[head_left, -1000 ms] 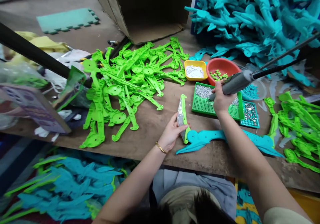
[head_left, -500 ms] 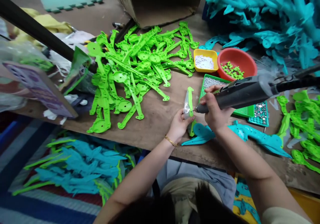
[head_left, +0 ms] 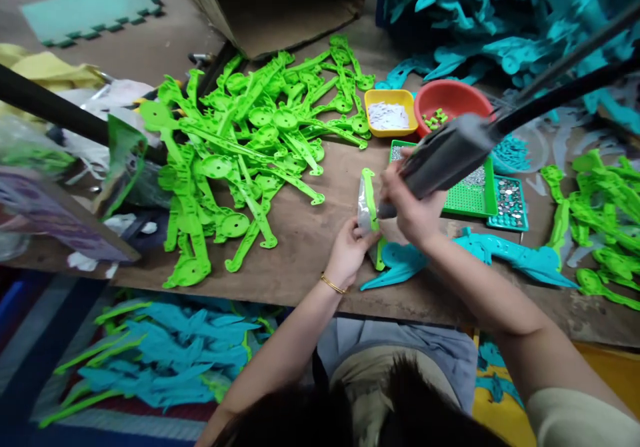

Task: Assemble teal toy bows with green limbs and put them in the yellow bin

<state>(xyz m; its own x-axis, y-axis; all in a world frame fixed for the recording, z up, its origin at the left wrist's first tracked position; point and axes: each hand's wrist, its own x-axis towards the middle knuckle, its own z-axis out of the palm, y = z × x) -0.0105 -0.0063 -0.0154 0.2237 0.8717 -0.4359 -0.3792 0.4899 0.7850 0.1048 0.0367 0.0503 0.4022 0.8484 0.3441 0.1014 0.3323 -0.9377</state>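
- Head view: the left hand [head_left: 352,251] has its fingers closed around the lower part of a green strip [head_left: 369,186], which stands on edge above the desk [head_left: 305,237] with a clear piece [head_left: 363,215] along its left side.
- The right hand [head_left: 419,215] has its fingers wrapped around a grey power driver [head_left: 447,156], its nose at the strip's right face; whether the tip touches cannot be told.
- To do this well, the bit should probably meet the strip squarely, since a slanted one could slip off.
- The left thumb lies just below the nose; it would be safer a little farther off, with the grip firm enough to resist twisting.
- Both layers seem best pinched flush, so that no gap opens between them.
- A blue part [head_left: 515,252] lies close by; the right forearm should clear it.
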